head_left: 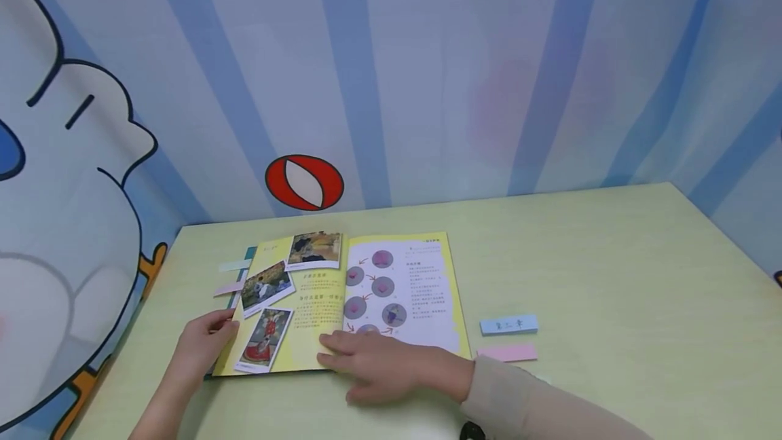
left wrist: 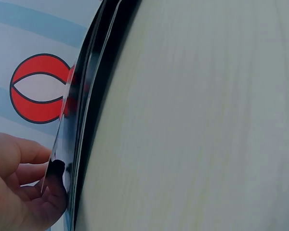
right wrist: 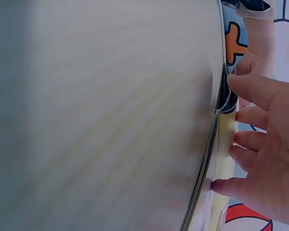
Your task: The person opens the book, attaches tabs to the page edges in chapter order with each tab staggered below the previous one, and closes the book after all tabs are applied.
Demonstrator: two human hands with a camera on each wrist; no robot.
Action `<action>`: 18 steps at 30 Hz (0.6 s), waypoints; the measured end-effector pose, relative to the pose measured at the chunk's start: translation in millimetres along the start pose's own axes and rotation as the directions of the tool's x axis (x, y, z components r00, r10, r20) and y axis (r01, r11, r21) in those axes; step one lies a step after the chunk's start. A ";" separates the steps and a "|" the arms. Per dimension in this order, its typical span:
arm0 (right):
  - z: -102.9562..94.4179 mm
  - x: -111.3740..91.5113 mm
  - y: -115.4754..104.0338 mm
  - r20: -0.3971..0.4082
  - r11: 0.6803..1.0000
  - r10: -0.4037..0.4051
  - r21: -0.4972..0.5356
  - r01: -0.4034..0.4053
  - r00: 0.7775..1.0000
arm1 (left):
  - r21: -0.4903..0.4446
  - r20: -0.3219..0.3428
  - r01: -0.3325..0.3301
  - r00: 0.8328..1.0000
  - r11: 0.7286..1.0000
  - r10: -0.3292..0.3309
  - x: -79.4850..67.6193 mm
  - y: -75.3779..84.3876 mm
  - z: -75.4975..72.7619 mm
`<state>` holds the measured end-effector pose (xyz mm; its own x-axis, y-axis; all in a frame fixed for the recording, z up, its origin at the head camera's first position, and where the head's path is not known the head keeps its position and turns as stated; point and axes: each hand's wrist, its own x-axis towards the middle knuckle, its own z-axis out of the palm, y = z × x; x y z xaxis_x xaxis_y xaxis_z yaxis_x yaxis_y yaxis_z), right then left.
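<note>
An open picture book [head_left: 427, 324] lies on the table, with photos on its yellow left page [head_left: 299, 352] and round pictures and text on the right page. My left hand [head_left: 198, 345] pinches the outer edge of the left page between thumb and fingers; the left wrist view shows the thin page [left wrist: 59, 132] in its grip. Spread over the lower part of the book by the centre fold, my right hand [head_left: 391, 365] rests with fingers extended. Two tabs, one pale green [head_left: 235, 265] and one pink [head_left: 229, 288], stick out past the book's left edge.
Right of the book lie a blue sticky-note strip [head_left: 508, 325] with handwriting and a pink strip [head_left: 508, 352], partly beside my sleeve. A small black object [head_left: 472, 431] shows at the bottom edge. Behind the pale table [head_left: 611, 277] hangs a blue-striped cartoon curtain [head_left: 415, 87].
</note>
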<state>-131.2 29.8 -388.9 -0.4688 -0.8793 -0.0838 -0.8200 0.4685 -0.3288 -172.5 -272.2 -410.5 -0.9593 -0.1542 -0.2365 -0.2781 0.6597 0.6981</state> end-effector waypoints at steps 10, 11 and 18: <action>0.3 5.5 -0.9 0.081 0.994 0.022 -0.109 -0.013 0.996 | 0.172 -0.051 -0.066 0.996 0.983 0.076 0.6 2.8 -0.7; 0.8 5.6 -0.8 0.090 0.993 0.024 -0.121 -0.013 0.996 | 0.205 -0.057 -0.077 0.994 0.976 0.090 -0.9 4.8 -1.3; 3.3 6.1 -0.8 0.164 0.984 0.048 -0.176 -0.019 0.985 | 0.379 -0.108 -0.169 0.968 0.910 0.225 -11.3 26.8 -3.2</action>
<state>-132.3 23.8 -392.3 -0.4476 -0.8576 -0.2531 -0.8559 0.4929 -0.1565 -169.2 -255.1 -387.0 -0.9968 -0.0802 0.0006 -0.0725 0.9051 0.4189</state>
